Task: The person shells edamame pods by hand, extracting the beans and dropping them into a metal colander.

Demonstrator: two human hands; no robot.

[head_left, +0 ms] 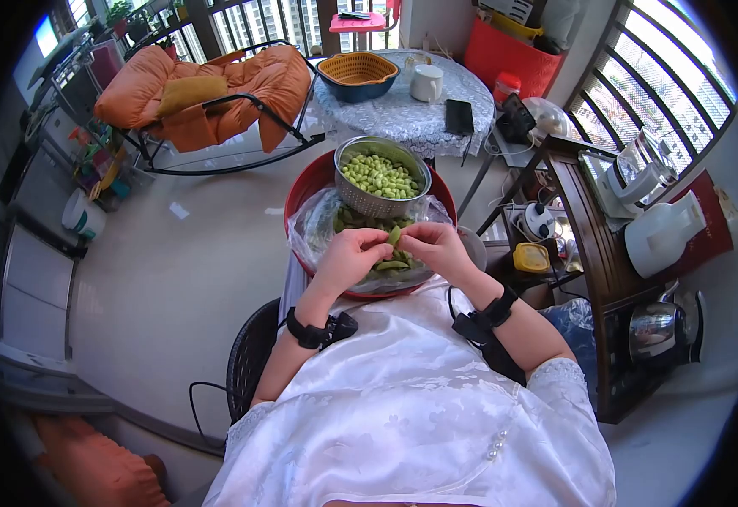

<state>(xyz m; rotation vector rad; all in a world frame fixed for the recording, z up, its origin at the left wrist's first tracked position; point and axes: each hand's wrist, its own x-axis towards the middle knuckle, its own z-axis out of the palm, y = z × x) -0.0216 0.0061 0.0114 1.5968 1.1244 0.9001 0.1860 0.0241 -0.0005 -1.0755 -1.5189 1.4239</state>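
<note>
A green pod (394, 236) was pinched between the fingertips of the left hand (352, 255) and the right hand (438, 247), both closed narrowly on it, above a clear plastic bag (308, 226) and its other pods (392, 264). The bag lay in a red basin (320, 176), at whose far side a metal colander (383, 203) held shelled beans (379, 175); beyond it, a white mug (426, 84) and a basket (358, 68) stood on the cloth-covered table (415, 127).

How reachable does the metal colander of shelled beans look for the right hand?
Probably yes: the metal colander sits just beyond the right hand, and nothing visibly blocks the way, though that hand is holding a green pod together with the left hand.
</note>
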